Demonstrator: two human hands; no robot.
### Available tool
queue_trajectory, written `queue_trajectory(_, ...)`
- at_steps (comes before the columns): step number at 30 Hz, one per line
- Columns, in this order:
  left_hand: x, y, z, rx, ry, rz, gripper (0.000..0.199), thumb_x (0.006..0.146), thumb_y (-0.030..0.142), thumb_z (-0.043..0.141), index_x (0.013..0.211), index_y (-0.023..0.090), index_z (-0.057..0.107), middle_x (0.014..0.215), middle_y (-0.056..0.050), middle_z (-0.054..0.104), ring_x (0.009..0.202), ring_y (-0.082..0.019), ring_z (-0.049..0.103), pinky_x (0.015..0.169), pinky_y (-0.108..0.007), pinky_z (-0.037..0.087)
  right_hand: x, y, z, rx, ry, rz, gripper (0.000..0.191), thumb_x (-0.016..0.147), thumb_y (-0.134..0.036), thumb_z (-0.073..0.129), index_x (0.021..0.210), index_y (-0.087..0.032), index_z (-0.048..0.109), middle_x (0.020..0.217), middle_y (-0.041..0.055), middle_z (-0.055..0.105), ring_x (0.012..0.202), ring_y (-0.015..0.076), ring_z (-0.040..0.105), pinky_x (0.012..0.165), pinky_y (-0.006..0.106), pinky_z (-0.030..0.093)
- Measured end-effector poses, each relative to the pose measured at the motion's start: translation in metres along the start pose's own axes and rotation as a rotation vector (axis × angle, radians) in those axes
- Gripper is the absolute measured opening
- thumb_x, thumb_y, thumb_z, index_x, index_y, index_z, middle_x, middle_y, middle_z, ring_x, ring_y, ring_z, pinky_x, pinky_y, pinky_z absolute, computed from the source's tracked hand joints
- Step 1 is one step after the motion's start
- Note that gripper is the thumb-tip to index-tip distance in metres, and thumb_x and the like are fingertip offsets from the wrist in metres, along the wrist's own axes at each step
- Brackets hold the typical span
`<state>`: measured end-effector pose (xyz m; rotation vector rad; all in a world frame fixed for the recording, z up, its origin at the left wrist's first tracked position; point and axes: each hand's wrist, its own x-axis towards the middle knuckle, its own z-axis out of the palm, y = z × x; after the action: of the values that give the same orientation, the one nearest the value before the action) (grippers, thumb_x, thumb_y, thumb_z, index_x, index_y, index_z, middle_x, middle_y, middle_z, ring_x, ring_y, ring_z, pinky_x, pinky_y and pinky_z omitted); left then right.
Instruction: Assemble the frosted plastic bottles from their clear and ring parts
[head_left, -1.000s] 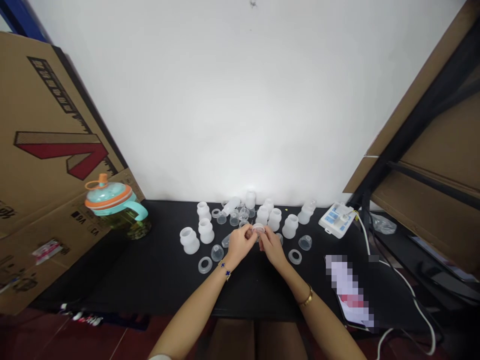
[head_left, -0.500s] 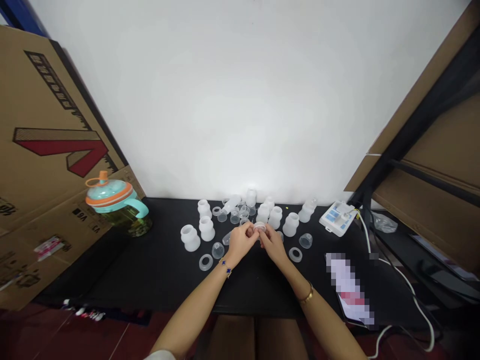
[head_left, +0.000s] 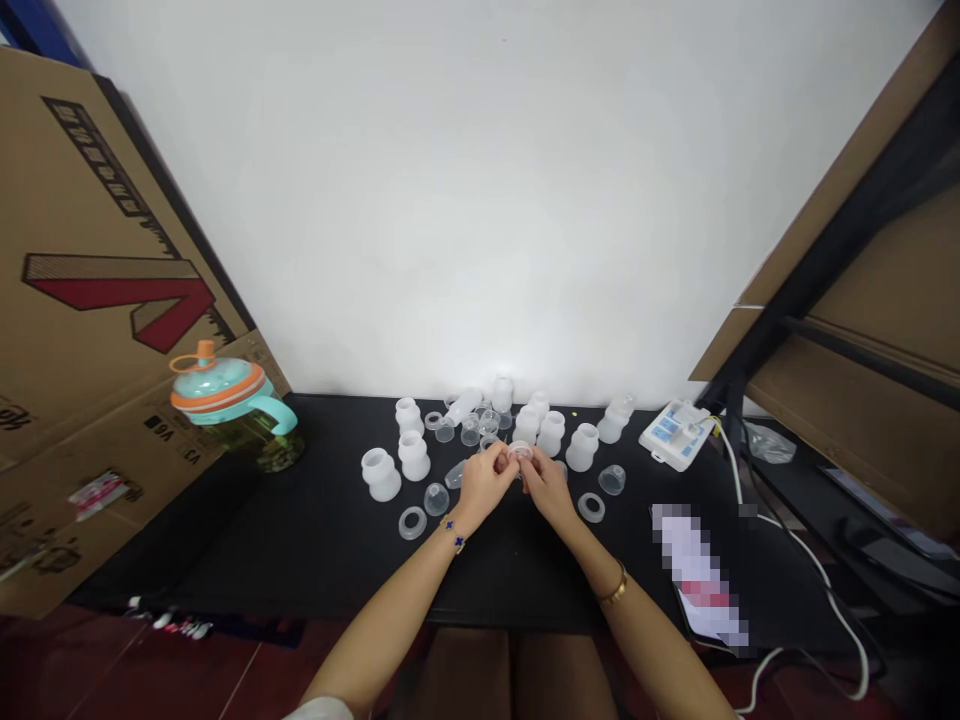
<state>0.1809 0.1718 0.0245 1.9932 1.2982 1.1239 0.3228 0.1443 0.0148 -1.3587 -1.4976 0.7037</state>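
Observation:
My left hand (head_left: 486, 476) and my right hand (head_left: 544, 480) meet over the middle of the black table, fingers closed on a whitish translucent ring (head_left: 520, 451) held between them. Its underside is hidden by my fingers. Left of my hands lie a clear dome cap (head_left: 436, 499) and a loose ring (head_left: 412, 523) flat on the table. On the right are another dome cap (head_left: 613, 480) and a ring (head_left: 591, 507). White small bottles with open tops stand around, such as a bottle (head_left: 381, 474) at left and a bottle (head_left: 582, 447) at right.
More clear caps and rings cluster behind my hands, near the white wall (head_left: 495, 200). A large teal-lidded jug (head_left: 232, 405) stands at left by a cardboard box (head_left: 90, 330). A white power strip (head_left: 677, 436), its cable and a phone (head_left: 701, 580) lie at right.
My hands stay together on the ring with barely any finger movement. The view has shifted very slightly; the bottles, caps and rings on the table stay in place.

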Motion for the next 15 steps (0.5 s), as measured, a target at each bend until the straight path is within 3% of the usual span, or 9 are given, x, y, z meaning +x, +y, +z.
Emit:
queue_trajectory(3, 0.0000, 0.0003, -0.0009, 0.033, -0.001, 0.006, 0.022, 0.088, 0.034, 0.056, 0.072, 0.020, 0.056, 0.060, 0.005, 0.053, 0.056, -0.011, 0.048, 0.059, -0.023, 0.030, -0.0007, -0.0002, -0.0005, -0.040, 0.010, -0.005, 0.033, 0.097, -0.047, 0.044, 0.087, -0.022, 0.064, 0.060, -0.0022, 0.061, 0.054, 0.0179, 0.058, 0.054, 0.026, 0.041)
queue_trajectory(8, 0.0009, -0.0002, -0.0037, 0.194, 0.007, 0.028, 0.019, 0.089, 0.032, 0.056, 0.074, 0.021, 0.060, 0.064, 0.003, 0.057, 0.060, -0.013, 0.052, 0.059, -0.024, 0.031, 0.0000, 0.0010, -0.0028, -0.111, 0.080, -0.023, 0.035, 0.094, -0.048, 0.052, 0.114, -0.022, 0.063, 0.085, 0.0021, 0.072, 0.064, 0.0186, 0.062, 0.060, 0.028, 0.046)
queue_trajectory(11, 0.0011, -0.0006, -0.0041, 0.226, 0.014, 0.053, 0.017, 0.090, 0.031, 0.056, 0.078, 0.021, 0.061, 0.071, 0.001, 0.061, 0.064, -0.013, 0.055, 0.061, -0.024, 0.034, 0.0015, 0.0029, -0.0049, -0.110, 0.100, -0.020, 0.034, 0.092, -0.049, 0.053, 0.109, -0.021, 0.065, 0.089, 0.0037, 0.073, 0.066, 0.0187, 0.063, 0.063, 0.029, 0.049)
queue_trajectory(15, 0.0021, -0.0012, -0.0041, 0.110, 0.015, 0.081, 0.016, 0.092, 0.033, 0.055, 0.088, 0.020, 0.063, 0.082, -0.001, 0.065, 0.067, -0.013, 0.058, 0.065, -0.023, 0.041, 0.0029, 0.0042, -0.0057, 0.007, 0.101, 0.036, 0.038, 0.091, -0.051, 0.054, 0.111, -0.021, 0.064, 0.086, 0.0035, 0.073, 0.065, 0.0204, 0.065, 0.058, 0.029, 0.050)
